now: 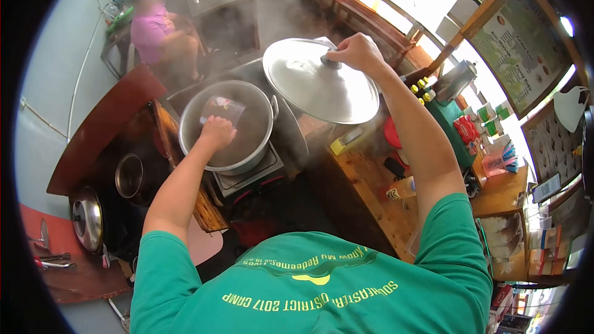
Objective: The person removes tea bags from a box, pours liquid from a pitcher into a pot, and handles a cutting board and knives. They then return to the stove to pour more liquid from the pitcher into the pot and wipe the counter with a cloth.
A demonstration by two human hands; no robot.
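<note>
My left hand (219, 131) is closed around a clear plastic cup (225, 110) with a coloured print. The cup is tilted inside the mouth of a large metal pot (256, 158), and steam blurs what the pot holds. Beneath the pot is a gas stove (273, 162). With my right hand (359, 53) I grip the dark knob of a round metal lid (309, 89). The lid is held up, tilted, to the right of the pot and apart from it.
A wooden counter (365, 188) on the right bears a bottle (399, 189) and a yellow box (346, 141). On the left, a metal bowl (129, 175) and another lidded pot (87, 219) stand beside a red-brown panel (102, 127). A person in pink (151, 31) sits at the back.
</note>
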